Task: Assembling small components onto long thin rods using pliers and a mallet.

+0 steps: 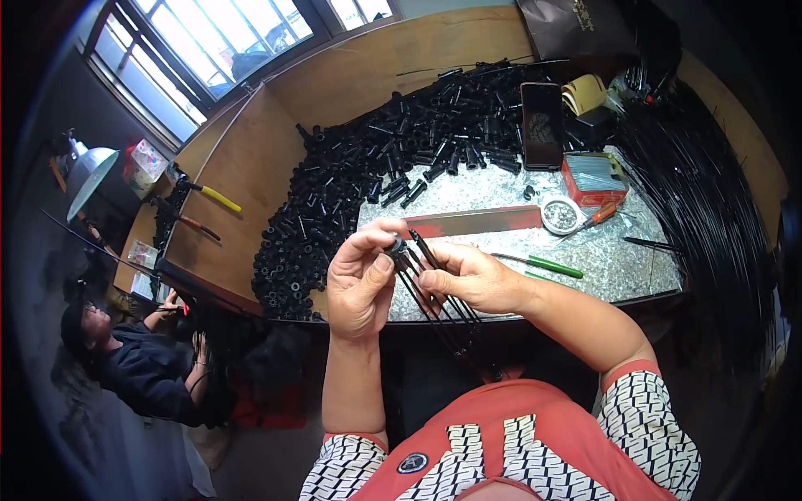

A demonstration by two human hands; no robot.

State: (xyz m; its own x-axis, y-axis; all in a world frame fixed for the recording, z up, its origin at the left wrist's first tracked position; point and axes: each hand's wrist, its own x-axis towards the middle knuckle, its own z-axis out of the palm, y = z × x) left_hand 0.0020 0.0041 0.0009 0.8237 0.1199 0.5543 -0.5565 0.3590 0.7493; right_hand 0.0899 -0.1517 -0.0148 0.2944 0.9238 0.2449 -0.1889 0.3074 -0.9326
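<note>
My left hand (357,288) pinches a small round black hub (396,246) between thumb and fingers, above the near edge of the worktop. Several thin black rods (434,316), which look like umbrella ribs, run from the hub down toward my lap. Close beside it on the right, my right hand (476,280) is closed on some of these rods, with one thicker black end (420,244) sticking up past the fingers. Its fingertips are partly hidden behind the rods.
Black tubular parts (418,125) are heaped at the back and left. Long black rods (710,192) lie at right. On the speckled worktop (468,196) are a phone (542,125), a red box (595,179), a round tin (560,215) and a green-handled tool (555,267). Another person (142,359) works at left.
</note>
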